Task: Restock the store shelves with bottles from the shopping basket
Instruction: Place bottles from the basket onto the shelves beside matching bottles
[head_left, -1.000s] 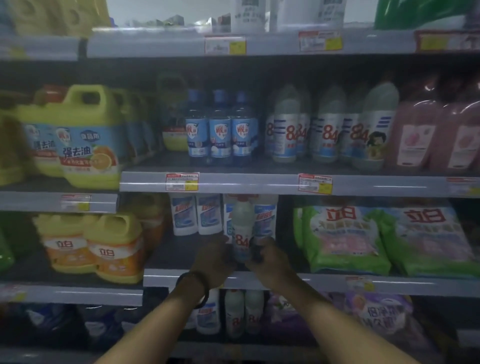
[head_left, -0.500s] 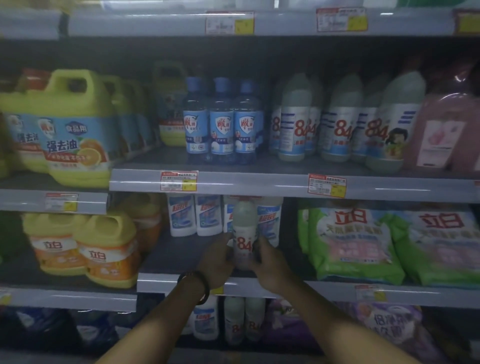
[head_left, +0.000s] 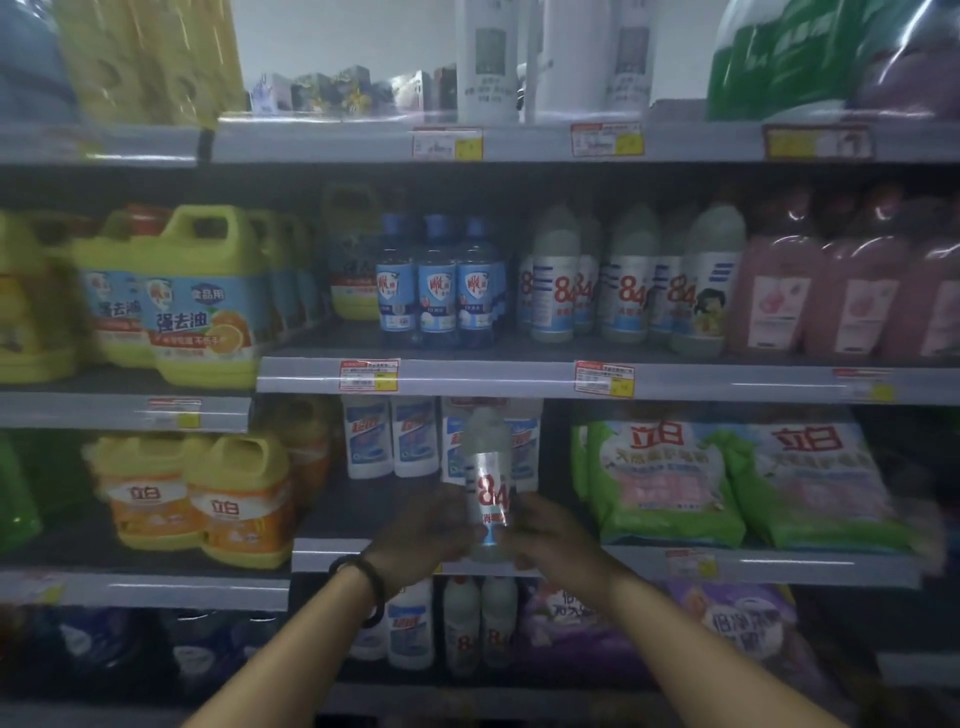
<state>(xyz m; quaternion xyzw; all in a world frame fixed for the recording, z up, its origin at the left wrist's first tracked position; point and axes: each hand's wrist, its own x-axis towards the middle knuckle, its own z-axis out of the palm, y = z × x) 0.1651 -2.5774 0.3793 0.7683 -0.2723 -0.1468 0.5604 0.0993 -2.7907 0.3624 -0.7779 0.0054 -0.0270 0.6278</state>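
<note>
Head view. Left hand (head_left: 426, 530) and right hand (head_left: 545, 535) hold one white bottle (head_left: 488, 488) upright, just below centre at 6 o'clock. Each grip is closed round its lower body, at the shelf (head_left: 779, 564) lip. Judged step: placing. The next move probably calls for raising it toward the matching bottles (head_left: 623, 280) at 1 o'clock.

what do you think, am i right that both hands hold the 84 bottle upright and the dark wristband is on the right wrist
Not quite. The head view shows the dark wristband on the left wrist, not the right. The rest stands: the left hand and the right hand both hold the 84 bottle upright.
</note>
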